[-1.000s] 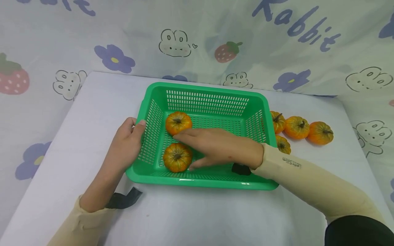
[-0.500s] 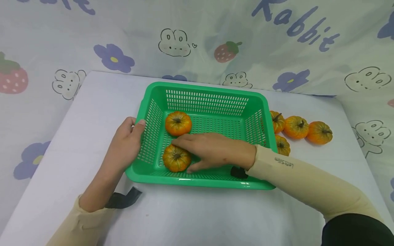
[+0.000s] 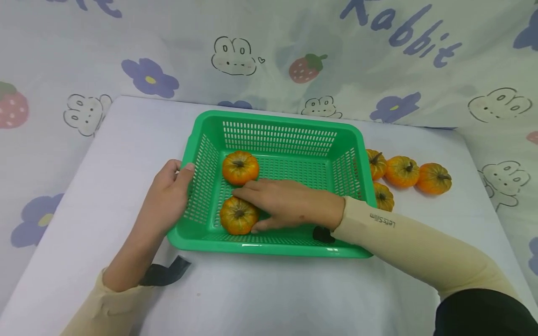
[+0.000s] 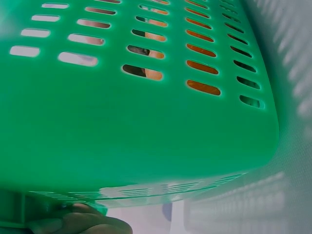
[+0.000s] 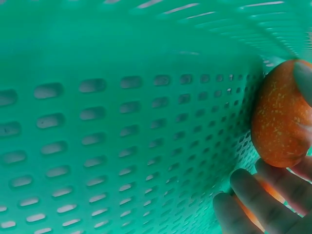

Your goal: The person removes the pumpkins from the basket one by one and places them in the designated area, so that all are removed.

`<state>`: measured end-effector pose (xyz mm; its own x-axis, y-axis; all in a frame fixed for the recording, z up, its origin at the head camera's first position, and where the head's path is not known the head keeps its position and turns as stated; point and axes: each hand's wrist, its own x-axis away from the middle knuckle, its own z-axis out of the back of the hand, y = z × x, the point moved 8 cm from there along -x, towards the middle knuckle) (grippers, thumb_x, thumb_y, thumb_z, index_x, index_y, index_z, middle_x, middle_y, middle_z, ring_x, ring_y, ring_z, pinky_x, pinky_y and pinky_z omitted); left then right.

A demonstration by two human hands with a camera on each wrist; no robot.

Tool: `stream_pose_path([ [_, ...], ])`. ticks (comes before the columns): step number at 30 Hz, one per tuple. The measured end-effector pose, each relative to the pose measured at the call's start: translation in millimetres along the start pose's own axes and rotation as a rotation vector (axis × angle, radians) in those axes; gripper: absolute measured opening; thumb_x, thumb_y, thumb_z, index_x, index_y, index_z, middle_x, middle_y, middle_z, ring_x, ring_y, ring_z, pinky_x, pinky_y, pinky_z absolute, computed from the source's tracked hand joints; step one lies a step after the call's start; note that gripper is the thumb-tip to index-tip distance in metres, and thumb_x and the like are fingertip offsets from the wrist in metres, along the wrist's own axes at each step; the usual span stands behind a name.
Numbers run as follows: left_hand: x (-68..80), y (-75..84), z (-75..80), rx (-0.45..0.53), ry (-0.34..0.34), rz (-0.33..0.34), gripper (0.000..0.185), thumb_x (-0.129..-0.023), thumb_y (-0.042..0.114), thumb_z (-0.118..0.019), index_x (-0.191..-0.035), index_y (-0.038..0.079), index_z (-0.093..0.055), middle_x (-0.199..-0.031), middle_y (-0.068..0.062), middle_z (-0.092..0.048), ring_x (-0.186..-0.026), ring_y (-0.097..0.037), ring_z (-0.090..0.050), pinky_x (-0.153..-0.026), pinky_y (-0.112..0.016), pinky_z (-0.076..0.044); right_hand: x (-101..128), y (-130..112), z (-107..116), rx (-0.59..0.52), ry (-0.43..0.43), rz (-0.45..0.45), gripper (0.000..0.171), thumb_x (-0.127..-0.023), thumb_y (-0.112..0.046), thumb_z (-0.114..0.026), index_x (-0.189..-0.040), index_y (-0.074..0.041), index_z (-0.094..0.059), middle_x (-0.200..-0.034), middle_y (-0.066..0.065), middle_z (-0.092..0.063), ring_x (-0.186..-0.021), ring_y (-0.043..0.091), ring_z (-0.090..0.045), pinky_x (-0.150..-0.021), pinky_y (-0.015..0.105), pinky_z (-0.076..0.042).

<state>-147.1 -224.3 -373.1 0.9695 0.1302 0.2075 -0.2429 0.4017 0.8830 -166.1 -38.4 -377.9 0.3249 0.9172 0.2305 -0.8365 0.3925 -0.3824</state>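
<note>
A green slotted basket [image 3: 269, 249] stands mid-table. Inside it lie two small orange pumpkins, one farther [image 3: 240, 167] and one nearer [image 3: 237, 215]. My right hand [image 3: 262, 207] reaches into the basket, with its index finger along the nearer pumpkin's far side and its thumb on the near right side, pinching it. In the right wrist view that pumpkin [image 5: 282, 117] sits between thumb and fingers [image 5: 253, 200] against the basket wall [image 5: 122, 126]. My left hand [image 3: 168, 196] grips the basket's left rim, thumb over the edge. The left wrist view shows the basket wall [image 4: 146, 126] and my fingers [image 4: 78, 225] under the rim.
Several more orange pumpkins [image 3: 399, 171] lie on the white table [image 3: 269, 294] just right of the basket. A printed cloth backdrop [image 3: 269, 51] rises behind the table. Black wrist straps [image 3: 166, 275] show by my left sleeve.
My right hand drew back slightly toward me, and its fingers curled closer round the nearer pumpkin. My left hand stayed on the basket rim.
</note>
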Motion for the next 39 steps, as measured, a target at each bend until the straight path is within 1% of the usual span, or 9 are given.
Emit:
stream_pose_path([
  [7,0.3,-2.0,1.0,0.009,-0.002,0.003,0.054,-0.114,0.045,-0.031,-0.130,-0.006,-0.043,-0.107,-0.027,-0.065,-0.076,-0.025,-0.072,-0.061,-0.038,-0.061,-2,0,0,0.022,-0.002,-0.009,0.082,-0.091,-0.048,-0.082,-0.155,-0.013,-0.044,-0.137,0.000,-0.055,-0.126,0.015,-0.053,-0.106,0.033,-0.049],
  [16,0.6,-0.1,0.3,0.028,-0.004,-0.009,0.052,-0.114,0.044,-0.032,-0.128,-0.005,-0.043,-0.107,-0.028,-0.065,-0.076,-0.025,-0.073,-0.061,-0.038,-0.061,-1,1,0,0.024,-0.011,-0.031,0.082,-0.090,-0.049,-0.082,-0.154,-0.012,-0.045,-0.137,0.001,-0.055,-0.124,0.015,-0.053,-0.104,0.034,-0.051],
  [23,1.6,2.0,-0.4,0.022,0.001,-0.022,0.052,-0.114,0.043,-0.032,-0.127,-0.006,-0.044,-0.105,-0.028,-0.065,-0.075,-0.025,-0.073,-0.060,-0.037,-0.062,-1,3,0,0.011,-0.017,-0.055,0.082,-0.091,-0.049,-0.081,-0.155,-0.012,-0.045,-0.140,0.001,-0.055,-0.125,0.015,-0.054,-0.105,0.034,-0.050],
  [33,2.0,2.6,1.1,0.005,0.005,-0.019,0.054,-0.114,0.044,-0.032,-0.128,-0.007,-0.043,-0.106,-0.028,-0.065,-0.076,-0.026,-0.073,-0.060,-0.037,-0.061,2,3,9,-0.022,0.034,-0.036,0.081,-0.090,-0.046,-0.083,-0.153,-0.010,-0.046,-0.145,0.002,-0.055,-0.130,0.015,-0.052,-0.109,0.033,-0.046],
  [39,0.8,-0.2,-0.2,0.007,-0.002,-0.009,0.055,-0.114,0.046,-0.032,-0.129,-0.006,-0.043,-0.106,-0.027,-0.066,-0.076,-0.026,-0.073,-0.061,-0.038,-0.062,6,6,16,-0.066,0.047,-0.062,0.084,-0.091,-0.046,-0.082,-0.156,-0.010,-0.043,-0.148,0.003,-0.053,-0.133,0.016,-0.051,-0.110,0.033,-0.046],
])
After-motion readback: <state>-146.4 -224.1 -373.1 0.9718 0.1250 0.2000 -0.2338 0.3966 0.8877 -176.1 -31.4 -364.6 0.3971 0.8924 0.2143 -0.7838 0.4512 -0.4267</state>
